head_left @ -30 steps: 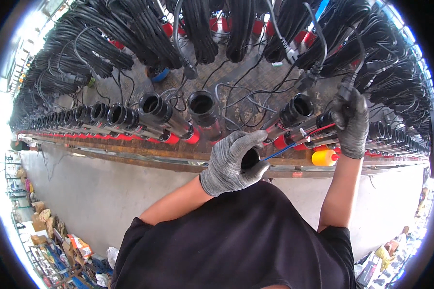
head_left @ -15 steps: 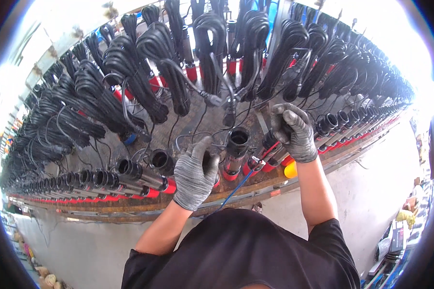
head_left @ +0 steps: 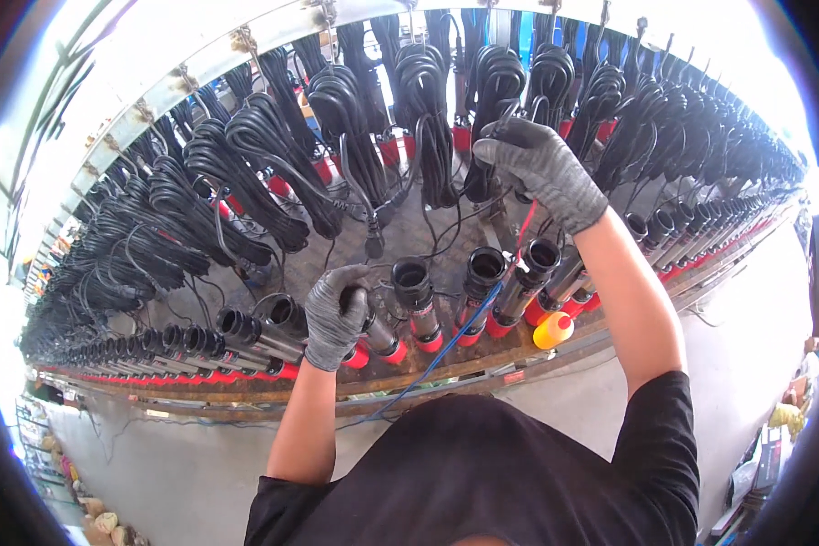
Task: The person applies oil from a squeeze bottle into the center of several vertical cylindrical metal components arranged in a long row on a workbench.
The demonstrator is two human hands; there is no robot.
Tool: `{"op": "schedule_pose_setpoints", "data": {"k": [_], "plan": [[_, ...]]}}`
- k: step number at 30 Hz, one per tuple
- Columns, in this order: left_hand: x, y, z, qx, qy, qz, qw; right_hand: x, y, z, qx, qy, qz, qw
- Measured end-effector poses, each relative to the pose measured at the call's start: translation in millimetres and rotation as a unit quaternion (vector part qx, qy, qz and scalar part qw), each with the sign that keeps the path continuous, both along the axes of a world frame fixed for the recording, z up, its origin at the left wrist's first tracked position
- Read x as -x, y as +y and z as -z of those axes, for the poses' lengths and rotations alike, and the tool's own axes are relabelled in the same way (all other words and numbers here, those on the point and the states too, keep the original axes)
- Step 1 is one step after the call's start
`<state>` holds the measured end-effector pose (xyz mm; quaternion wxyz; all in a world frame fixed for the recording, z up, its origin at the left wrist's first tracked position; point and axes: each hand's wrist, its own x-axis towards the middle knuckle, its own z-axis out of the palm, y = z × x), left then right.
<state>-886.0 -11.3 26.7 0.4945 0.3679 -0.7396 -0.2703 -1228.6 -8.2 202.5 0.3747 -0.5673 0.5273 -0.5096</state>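
My left hand [head_left: 335, 314], in a grey knit glove, is closed, with the fingers curled over the upper end of a leaning metal cylinder [head_left: 384, 338]; what it grips is hidden. Raised at a black cable coil [head_left: 499, 77] is my gloved right hand [head_left: 548, 168], its fingers bent together. A red lead [head_left: 527, 223] runs up to the underside of this hand, where its end cannot be seen. Lower down, the red lead meets a blue line [head_left: 469, 323]. Open-topped cylinders [head_left: 415, 287] with black collars and red bases stand between my hands.
Hanging cable coils [head_left: 337, 100] fill the far side in a long row. More black-collared cylinders [head_left: 191, 341] line the bench's front edge [head_left: 246, 387]. A yellow bottle [head_left: 551, 333] with a red cap lies near the right forearm. Beyond the bench is a pale floor [head_left: 200, 464].
My right hand has gone up and away to a hanging coil, and the red lead has risen with it. The left hand has shifted slightly left. The view has also shifted.
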Motion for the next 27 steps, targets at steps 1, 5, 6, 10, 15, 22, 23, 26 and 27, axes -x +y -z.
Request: {"op": "schedule_pose_setpoints", "data": {"k": [1, 5, 6, 10, 15, 22, 23, 26, 27], "plan": [[-2, 1, 2, 0.002, 0.012, -0.004, 1.000, 1, -2, 3, -0.010, -0.027, -0.021, 0.999], [-1, 9, 7, 0.036, 0.000, -0.075, 0.997, 9, 20, 16, 0.002, -0.127, -0.057, 0.990], [1, 12, 6, 0.057, -0.025, -0.091, 0.994, 14, 27, 23, -0.020, -0.212, -0.063, 0.975], [12, 26, -16, 0.146, -0.145, -0.155, 0.966, 44, 44, 61, -0.046, -0.302, -0.032, 0.952], [60, 40, -54, 0.221, -0.210, -0.153, 0.940, 70, 40, 88, -0.113, -0.266, -0.023, 0.957], [105, 4, -41, 0.089, -0.229, -0.086, 0.965, 47, 35, 94, -0.031, -0.225, 0.017, 0.974], [107, 1, -36, 0.075, -0.232, -0.089, 0.966, 47, 36, 97, -0.023, -0.232, 0.035, 0.972], [111, -5, -30, 0.060, -0.224, -0.106, 0.967, 43, 39, 103, -0.008, -0.283, 0.082, 0.955], [111, -4, -28, 0.065, -0.216, -0.109, 0.968, 41, 40, 101, -0.010, -0.322, 0.094, 0.942]]}}
